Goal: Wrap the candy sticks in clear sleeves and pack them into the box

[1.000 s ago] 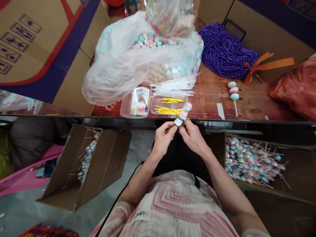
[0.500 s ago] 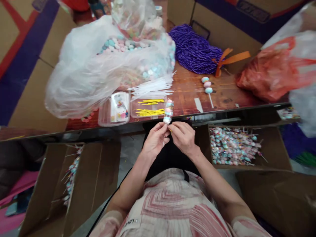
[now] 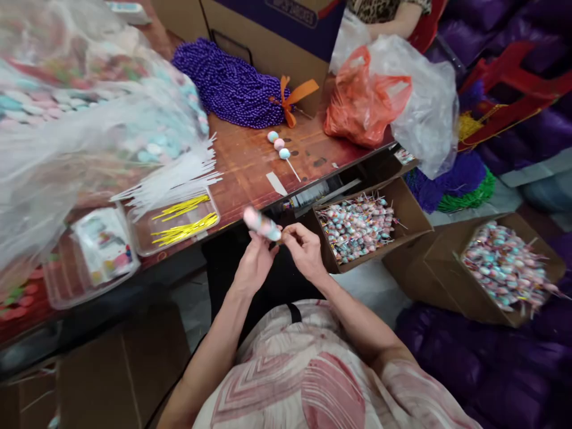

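Yellow ties lie near the edge of the surface, likely for easy reach. Beside that edge, your left hand grips the candy stick low, apparently steadying it while your right hand pinches its base.

The held candy was a blur of pink, white and pale blue. At upper centre, the beads were purple, their ribbon orange; further right, the bag was orange-red. Below the beads, the lolly was pale blue and pink. Left of centre, the ties were yellow, the sticks white. The bench was reddish brown, the shirt at the bottom cream with pinkish-red stripes.
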